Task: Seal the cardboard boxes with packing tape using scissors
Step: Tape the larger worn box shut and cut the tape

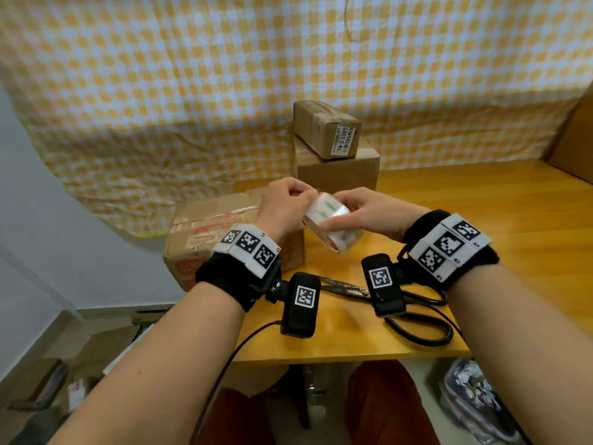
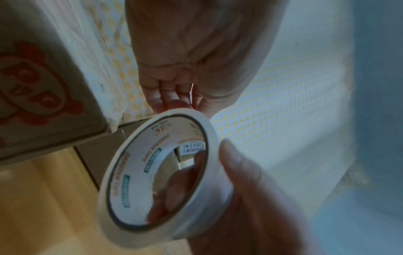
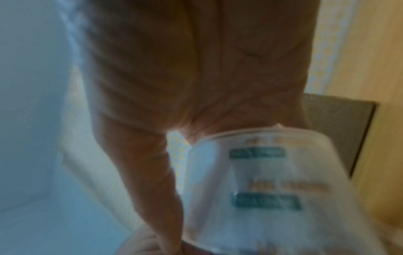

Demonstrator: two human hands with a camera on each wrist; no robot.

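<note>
yellow-checked cloth hangs behind a glossy wooden desk [image 1: 481, 200], and over its middle both hands hold the tape roll [image 1: 333, 226], a clear, shiny ring with green and orange print on its core. the right hand [image 1: 369, 216] has its grip round the roll, fingers through the core, thumb on the rim. the left hand [image 1: 285, 207] pinches at the roll's top edge, probably hunting the loose end; no strip looks pulled out yet. black-handled metal scissors [image 1: 410, 313] lie untouched at 6 o'clock of the roll. at 9 o'clock sits a worn box [image 1: 205, 232] with torn tape scars and red print, likely the next to seal. at 12 o'clock a plain box [image 1: 340, 175] carries a small labelled box [image 1: 327, 130] that already wears tape bands.
</note>
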